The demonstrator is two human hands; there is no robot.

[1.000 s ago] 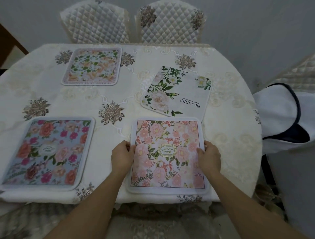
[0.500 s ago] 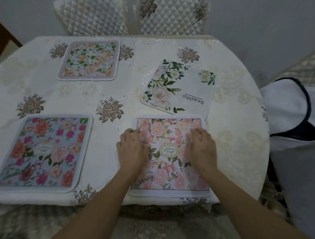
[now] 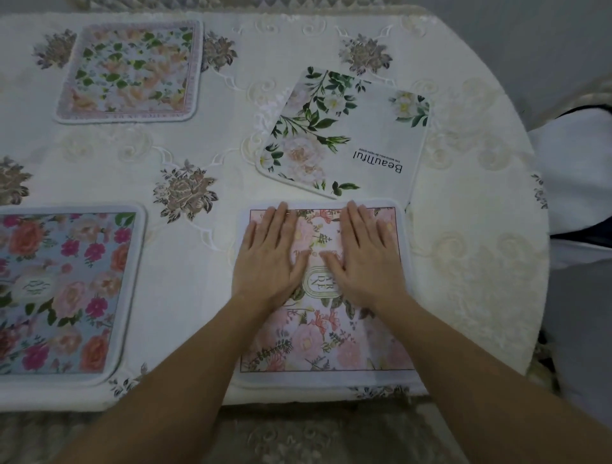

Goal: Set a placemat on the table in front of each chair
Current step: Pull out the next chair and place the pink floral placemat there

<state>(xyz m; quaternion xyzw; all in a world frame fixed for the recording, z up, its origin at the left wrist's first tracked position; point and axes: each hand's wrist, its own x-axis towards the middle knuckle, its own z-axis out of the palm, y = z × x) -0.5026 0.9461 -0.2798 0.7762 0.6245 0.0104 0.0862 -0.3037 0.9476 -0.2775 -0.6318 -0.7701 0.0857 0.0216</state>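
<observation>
A pink floral placemat [image 3: 331, 334] lies at the table's near edge, right of centre. My left hand [image 3: 270, 258] and my right hand [image 3: 366, 258] rest flat on its far half, palms down, fingers spread. Just beyond it a white placemat with green leaves [image 3: 347, 132] lies askew, its near edge touching the pink one. A blue floral placemat [image 3: 63, 291] sits at the near left. A pale peach and green placemat [image 3: 130, 71] lies at the far left.
A cream embroidered tablecloth [image 3: 470, 232] covers the rounded table. The bottoms of quilted chair backs [image 3: 185, 2] show at the far edge. A white and dark cloth [image 3: 576, 172] lies on a seat to the right.
My hands left the pink placemat's side edges, moved onto its top and slid toward its far edge. The camera has dipped closer to the table.
</observation>
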